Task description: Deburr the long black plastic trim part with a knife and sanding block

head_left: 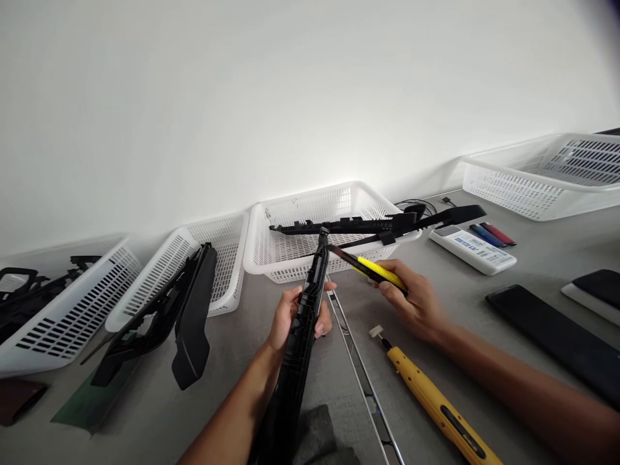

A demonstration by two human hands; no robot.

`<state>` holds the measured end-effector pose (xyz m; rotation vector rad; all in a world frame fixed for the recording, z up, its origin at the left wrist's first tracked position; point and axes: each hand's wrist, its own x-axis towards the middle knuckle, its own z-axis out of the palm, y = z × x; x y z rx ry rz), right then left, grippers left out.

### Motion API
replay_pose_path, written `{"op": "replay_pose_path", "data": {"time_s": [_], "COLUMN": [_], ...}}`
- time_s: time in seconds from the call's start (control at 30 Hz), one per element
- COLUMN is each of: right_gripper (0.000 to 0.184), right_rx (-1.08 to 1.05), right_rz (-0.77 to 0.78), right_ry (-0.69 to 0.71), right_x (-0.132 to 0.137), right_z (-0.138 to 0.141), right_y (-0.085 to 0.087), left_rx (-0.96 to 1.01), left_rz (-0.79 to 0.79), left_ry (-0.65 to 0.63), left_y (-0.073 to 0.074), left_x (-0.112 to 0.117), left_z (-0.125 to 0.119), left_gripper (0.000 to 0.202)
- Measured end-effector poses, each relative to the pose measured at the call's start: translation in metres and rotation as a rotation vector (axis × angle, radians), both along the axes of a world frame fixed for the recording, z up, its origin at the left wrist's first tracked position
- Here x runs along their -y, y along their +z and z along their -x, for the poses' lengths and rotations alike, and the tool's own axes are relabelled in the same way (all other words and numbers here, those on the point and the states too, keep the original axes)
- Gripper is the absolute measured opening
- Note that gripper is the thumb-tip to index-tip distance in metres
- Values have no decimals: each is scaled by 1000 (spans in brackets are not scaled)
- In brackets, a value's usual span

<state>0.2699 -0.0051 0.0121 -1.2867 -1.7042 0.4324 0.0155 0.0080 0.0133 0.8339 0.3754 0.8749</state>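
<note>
My left hand [285, 318] is wrapped round a long black plastic trim piece [305, 329], ribbed on the side facing me and tilted upward away from me. In my right hand [409, 294] is a yellow and black utility knife [380, 270]. Its blade end points left, close to the upper end of the trim piece; whether they touch I cannot tell. Just beyond, more black trim pieces [339, 225] lie in and across a white basket [259, 248]. A yellow-handled tool [431, 400] with a flat pale tip lies below my right hand.
A narrow metal frame strip [361, 371] runs along the grey table. Two white baskets with black parts, a left one [72, 323] and a nearer one [227, 297], stand leftward. On the right are a white box-shaped device [472, 248], a black slab [552, 332] and another basket [523, 190].
</note>
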Motion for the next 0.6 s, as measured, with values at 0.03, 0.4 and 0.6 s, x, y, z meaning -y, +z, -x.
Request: {"op": "replay_pose_path", "data": {"time_s": [0.03,0.4,0.6], "right_gripper": [24,27,23], "right_rx": [12,19,63], "right_rz": [12,23,-8], "right_ry": [27,-35,82], "right_x": [0,-1,3], "right_z": [0,-1,-1], "right_y": [0,-2,1], "left_rx": [-2,-14,-39], "left_rz": [4,29,47], "left_ry": [-7,4,12], "left_y": [0,4,3], "left_x": [0,2,0], "left_z": [0,-2,-3], "left_gripper": [58,56,51]}}
